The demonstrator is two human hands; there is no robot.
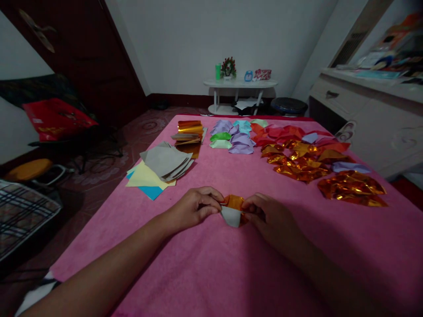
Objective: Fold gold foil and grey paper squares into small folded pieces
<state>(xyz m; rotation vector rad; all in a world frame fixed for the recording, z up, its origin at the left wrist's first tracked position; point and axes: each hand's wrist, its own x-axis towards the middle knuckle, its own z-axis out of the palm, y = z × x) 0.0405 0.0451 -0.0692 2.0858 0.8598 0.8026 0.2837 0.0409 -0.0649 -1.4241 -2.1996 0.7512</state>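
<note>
A partly folded sheet of gold foil paper, grey on its other side, lies low over the pink cloth between my hands. My left hand pinches its left edge between thumb and fingers. At the right edge, my right hand grips the paper the same way, its fingertips curled and partly hidden. Beyond my left hand rests a fanned stack of grey-backed paper, on top of yellow and blue sheets.
Curled gold foil sheets sit at the far left. Folded purple, green, red and gold foil pieces cover the far middle and right. A white dresser stands at the right, a small white table behind.
</note>
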